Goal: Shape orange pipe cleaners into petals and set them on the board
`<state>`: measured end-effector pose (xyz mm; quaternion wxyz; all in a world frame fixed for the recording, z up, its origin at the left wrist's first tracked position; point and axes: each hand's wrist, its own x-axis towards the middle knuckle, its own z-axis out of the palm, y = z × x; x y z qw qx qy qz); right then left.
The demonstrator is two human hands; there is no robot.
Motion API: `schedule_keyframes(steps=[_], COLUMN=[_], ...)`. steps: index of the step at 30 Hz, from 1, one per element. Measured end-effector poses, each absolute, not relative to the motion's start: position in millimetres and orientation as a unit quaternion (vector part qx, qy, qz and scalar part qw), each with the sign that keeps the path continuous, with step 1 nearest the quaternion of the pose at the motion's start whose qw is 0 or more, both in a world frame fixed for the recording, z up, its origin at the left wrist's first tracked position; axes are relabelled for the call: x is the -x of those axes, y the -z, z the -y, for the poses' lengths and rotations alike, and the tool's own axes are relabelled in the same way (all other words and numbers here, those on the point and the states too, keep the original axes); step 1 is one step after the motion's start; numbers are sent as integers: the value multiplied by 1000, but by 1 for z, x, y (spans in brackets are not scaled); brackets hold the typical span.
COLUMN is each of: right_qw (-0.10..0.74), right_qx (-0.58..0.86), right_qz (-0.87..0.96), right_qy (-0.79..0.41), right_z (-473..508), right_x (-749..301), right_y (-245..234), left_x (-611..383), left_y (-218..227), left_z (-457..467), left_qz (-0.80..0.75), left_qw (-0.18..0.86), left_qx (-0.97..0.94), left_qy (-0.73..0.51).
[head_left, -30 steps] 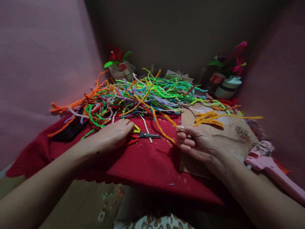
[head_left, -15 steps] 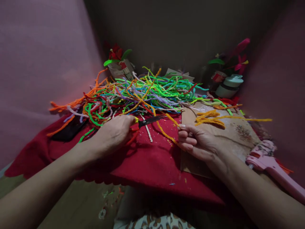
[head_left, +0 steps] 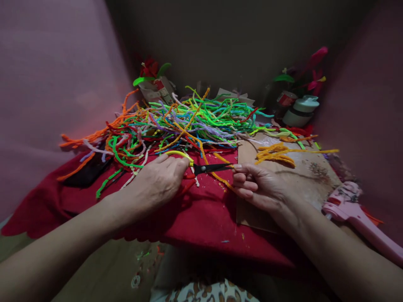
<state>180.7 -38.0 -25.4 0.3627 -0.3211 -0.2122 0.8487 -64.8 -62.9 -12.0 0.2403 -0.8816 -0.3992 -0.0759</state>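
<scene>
Scissors (head_left: pixel 209 168) gripped in my left hand (head_left: pixel 157 184) point rightward at the orange pipe cleaner (head_left: pixel 224 159), pinched by fingers of my right hand (head_left: pixel 258 186)

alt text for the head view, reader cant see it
A person's left hand holds scissors, blades pointed at an orange pipe cleaner pinched in the right hand, over a red cloth. A tangled pile of coloured pipe cleaners lies behind, a pink glue gun at right.
</scene>
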Motion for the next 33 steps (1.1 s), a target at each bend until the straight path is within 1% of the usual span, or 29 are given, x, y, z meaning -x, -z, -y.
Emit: schedule_keyframes(steps=[10, 17, 21, 24, 28, 30, 33], right_qw=[382, 380, 383, 396, 376, 367, 347], right_qx=[304, 290, 297, 311, 304, 297, 290], right_qz=[260, 274, 289, 287, 258, 239, 215], right_qy=[-833, -835, -826, -815, -836, -849, -865], right_z=[40, 40, 41, 42, 41, 41, 40], right_x=[-180, -181, -179, -178, -180, -181, -181], right_y=[23, 25, 22, 22, 23, 22, 21], left_x=[63, 59, 59, 60, 64, 67, 68], left_y=[6, 1, 5, 4, 0, 1, 5], left_z=[67, 72, 72, 73, 73, 72, 71], left_qz=[419, 442, 475, 493, 551, 558, 535], left_qw=[175, 149, 101, 34, -47, -64, -63], left_qx=[889, 884, 874, 869, 832, 825, 839], left_qy=[55, 29, 9, 19, 43, 57, 74])
